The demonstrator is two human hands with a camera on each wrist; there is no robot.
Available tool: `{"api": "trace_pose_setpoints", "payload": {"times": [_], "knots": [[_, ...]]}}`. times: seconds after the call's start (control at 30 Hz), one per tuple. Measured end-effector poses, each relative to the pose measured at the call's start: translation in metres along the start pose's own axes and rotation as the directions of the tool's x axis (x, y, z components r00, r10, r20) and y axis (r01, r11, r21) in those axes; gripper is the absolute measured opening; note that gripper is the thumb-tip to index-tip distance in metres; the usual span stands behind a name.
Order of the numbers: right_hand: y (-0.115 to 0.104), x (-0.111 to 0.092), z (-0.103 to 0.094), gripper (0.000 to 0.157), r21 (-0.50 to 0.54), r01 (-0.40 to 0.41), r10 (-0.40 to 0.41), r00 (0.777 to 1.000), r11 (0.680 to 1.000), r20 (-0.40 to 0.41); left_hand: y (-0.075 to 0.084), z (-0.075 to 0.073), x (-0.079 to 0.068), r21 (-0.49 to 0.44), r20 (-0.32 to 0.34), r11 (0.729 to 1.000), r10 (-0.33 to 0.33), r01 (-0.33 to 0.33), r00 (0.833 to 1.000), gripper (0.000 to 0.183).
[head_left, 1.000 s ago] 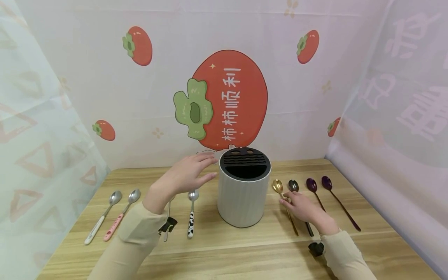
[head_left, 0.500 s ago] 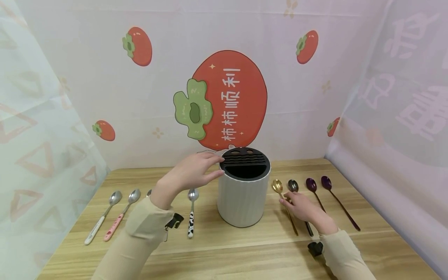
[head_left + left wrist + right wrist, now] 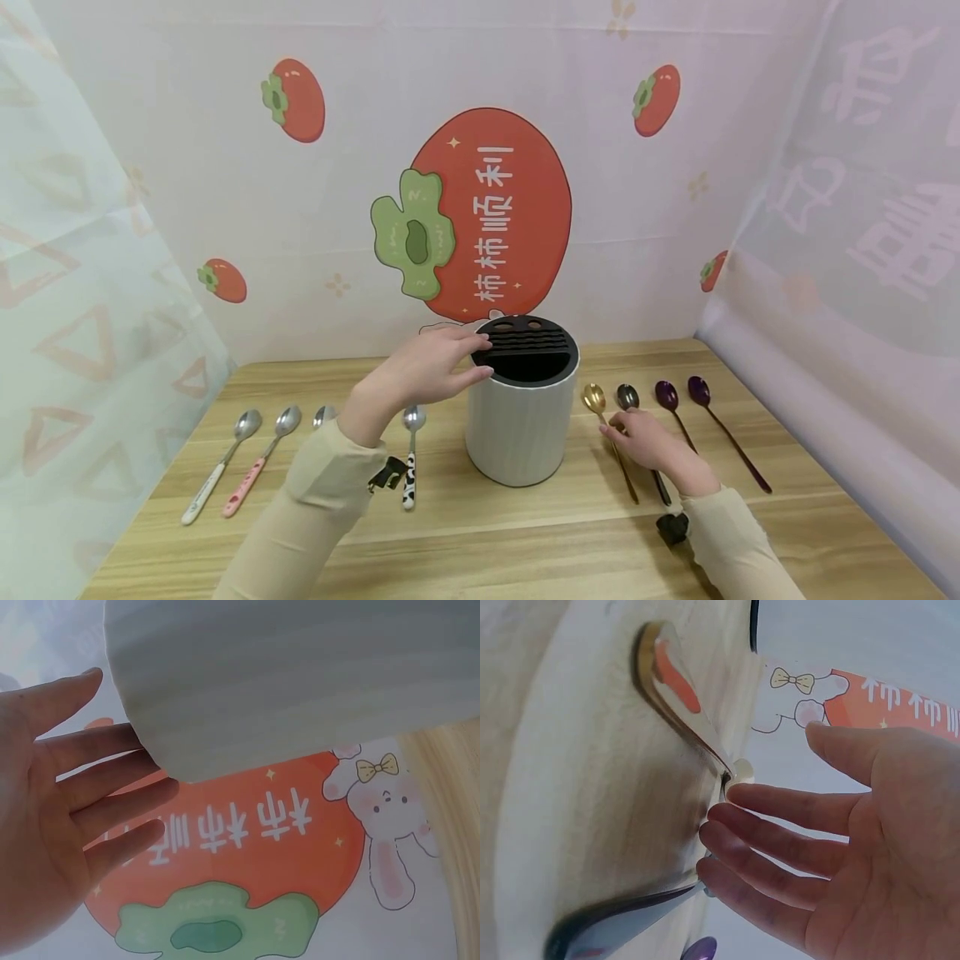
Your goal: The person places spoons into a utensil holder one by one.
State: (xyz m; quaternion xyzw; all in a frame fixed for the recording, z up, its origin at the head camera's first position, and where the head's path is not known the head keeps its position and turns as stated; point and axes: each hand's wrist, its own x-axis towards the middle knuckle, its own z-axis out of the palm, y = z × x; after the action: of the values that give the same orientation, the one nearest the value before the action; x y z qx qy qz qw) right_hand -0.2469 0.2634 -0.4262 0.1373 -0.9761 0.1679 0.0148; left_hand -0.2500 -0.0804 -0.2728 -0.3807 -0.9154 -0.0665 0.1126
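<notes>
A white ribbed utensil holder (image 3: 516, 437) with a black slotted lid (image 3: 525, 342) stands upright mid-table. My left hand (image 3: 420, 367) is at its left rim, thumb and fingers extended over the lid's edge; whether they touch cannot be told. In the left wrist view, the left hand (image 3: 67, 772) shows spread fingers, some partly behind the holder (image 3: 285, 682). Between a gold spoon (image 3: 594, 398) and a black spoon (image 3: 627, 397) lies my right hand (image 3: 648, 437), low over their handles. The right wrist view has its fingers (image 3: 780, 847) loosely extended, holding nothing.
Two purple spoons (image 3: 700, 390) lie at the right. On the left are a white-handled spoon (image 3: 202, 492), a pink-handled spoon (image 3: 243, 487), a spoon partly hidden by my left arm (image 3: 324, 414) and a cow-print spoon (image 3: 409, 481). A printed cloth backdrop (image 3: 637, 208) borders the table.
My left hand has moved right, from beside the holder to over the lid's left edge. The right hand stays nearly still above the spoons.
</notes>
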Motion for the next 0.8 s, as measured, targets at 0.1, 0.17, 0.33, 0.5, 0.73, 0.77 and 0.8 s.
{"api": "trace_pose_setpoints", "payload": {"times": [0.1, 0.17, 0.33, 0.5, 0.73, 0.77, 0.8], "knots": [[0.0009, 0.0009, 0.0, 0.031, 0.008, 0.006, -0.006, 1.0, 1.0, 0.0, 0.0014, 0.0013, 0.0012, -0.001, -0.001, 1.0, 0.0, 0.0, 1.0, 0.044], [0.0011, 0.0013, -0.0004, 0.031, 0.012, 0.008, -0.008, 1.0, 1.0, -0.003, 0.0019, 0.002, 0.0017, 0.0, -0.004, 1.0, -0.001, 0.001, 1.0, 0.044], [0.0022, 0.0032, -0.0012, 0.03, 0.01, 0.005, -0.005, 1.0, 1.0, -0.002, 0.003, 0.0024, 0.0024, -0.009, -0.01, 1.0, -0.002, 0.002, 1.0, 0.044], [0.0027, 0.0039, -0.0011, 0.03, 0.006, 0.006, -0.006, 1.0, 1.0, -0.001, 0.0047, 0.0022, 0.0027, -0.041, 0.004, 0.999, -0.019, 0.02, 1.0, 0.044], [0.0021, 0.0048, -0.0001, 0.028, 0.007, 0.003, -0.003, 1.0, 1.0, -0.003, 0.0068, 0.0017, 0.0035, -0.062, -0.001, 0.998, -0.028, 0.028, 1.0, 0.043], [0.0017, 0.0049, 0.0, 0.028, 0.009, 0.003, -0.003, 1.0, 1.0, -0.004, 0.0068, 0.0018, 0.0038, -0.065, -0.001, 0.997, -0.029, 0.029, 1.0, 0.043], [0.0016, 0.0052, 0.0002, 0.028, 0.01, -0.002, 0.002, 1.0, 1.0, -0.006, 0.0068, 0.0018, 0.004, -0.067, 0.002, 0.997, -0.031, 0.031, 1.0, 0.043]]}}
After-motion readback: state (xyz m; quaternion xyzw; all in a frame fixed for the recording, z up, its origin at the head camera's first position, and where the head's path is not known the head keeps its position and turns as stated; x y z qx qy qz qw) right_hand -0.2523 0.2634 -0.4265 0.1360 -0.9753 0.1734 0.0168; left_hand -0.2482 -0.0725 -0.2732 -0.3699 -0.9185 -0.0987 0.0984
